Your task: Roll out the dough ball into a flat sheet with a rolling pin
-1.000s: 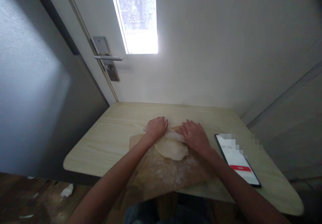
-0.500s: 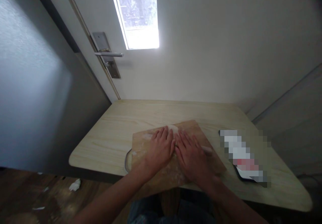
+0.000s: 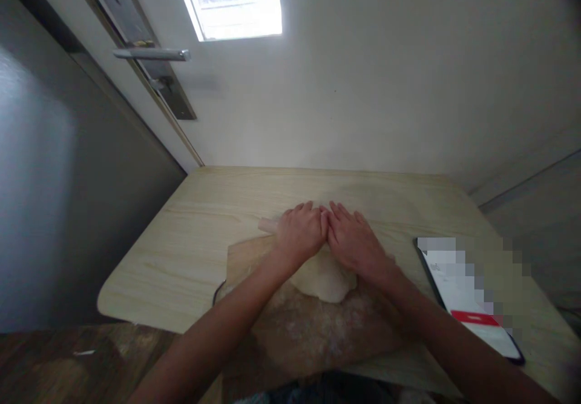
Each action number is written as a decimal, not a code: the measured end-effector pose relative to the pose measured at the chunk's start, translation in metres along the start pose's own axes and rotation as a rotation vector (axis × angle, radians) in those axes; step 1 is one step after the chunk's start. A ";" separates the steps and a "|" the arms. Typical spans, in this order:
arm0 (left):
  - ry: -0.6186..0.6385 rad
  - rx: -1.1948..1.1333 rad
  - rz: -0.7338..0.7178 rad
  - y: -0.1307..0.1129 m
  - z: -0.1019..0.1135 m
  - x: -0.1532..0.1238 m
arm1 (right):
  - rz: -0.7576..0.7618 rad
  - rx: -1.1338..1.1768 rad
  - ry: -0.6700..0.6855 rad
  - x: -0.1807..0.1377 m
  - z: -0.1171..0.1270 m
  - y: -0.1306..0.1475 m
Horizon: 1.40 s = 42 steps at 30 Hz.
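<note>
A flattened piece of pale dough lies on a floured wooden cutting board. Across its far edge is a rolling pin, mostly hidden under my hands, with its left end sticking out. My left hand is curled over the pin, knuckles up. Close beside it, almost thumb to thumb, my right hand presses on the pin too, fingers bent over its far side. Both forearms reach over the board.
The board rests on a light wood-grain table. A phone, partly pixelated, lies on the right. Behind the table stands a white door with a metal handle. A metal loop shows at the board's left edge.
Both hands have moved away from me with the rolling pin, toward the board's far edge, uncovering the dough. The pin's left end now shows instead of its right. The view has tilted down.
</note>
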<state>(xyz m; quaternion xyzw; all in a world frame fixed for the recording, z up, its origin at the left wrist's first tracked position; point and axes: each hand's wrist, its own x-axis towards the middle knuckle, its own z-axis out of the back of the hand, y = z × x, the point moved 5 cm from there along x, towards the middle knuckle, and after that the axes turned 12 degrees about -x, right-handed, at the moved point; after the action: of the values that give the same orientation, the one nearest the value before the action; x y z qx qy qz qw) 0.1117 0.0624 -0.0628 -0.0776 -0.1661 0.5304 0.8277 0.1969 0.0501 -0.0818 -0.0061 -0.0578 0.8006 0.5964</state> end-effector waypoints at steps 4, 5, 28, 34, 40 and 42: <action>0.042 -0.015 0.039 0.004 -0.006 0.024 | -0.069 0.012 0.026 0.019 -0.006 -0.012; 0.061 -0.018 0.052 0.005 -0.008 0.029 | -0.089 0.008 0.022 0.022 -0.006 -0.015; -0.032 0.022 0.090 -0.001 -0.005 0.012 | -0.111 -0.020 -0.057 0.011 0.005 -0.010; -0.043 0.036 0.018 -0.008 0.004 -0.007 | -0.106 -0.017 -0.091 -0.008 0.014 0.001; -0.116 0.058 -0.045 -0.008 0.007 -0.028 | -0.084 -0.018 -0.124 -0.024 0.020 0.015; -0.137 0.059 -0.058 -0.008 0.008 -0.035 | -0.088 -0.002 -0.145 -0.029 0.020 0.019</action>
<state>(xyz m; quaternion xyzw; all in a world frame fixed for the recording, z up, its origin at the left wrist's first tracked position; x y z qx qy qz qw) 0.1022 0.0266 -0.0601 -0.0116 -0.2088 0.5149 0.8314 0.1853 0.0156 -0.0659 0.0539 -0.1019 0.7720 0.6251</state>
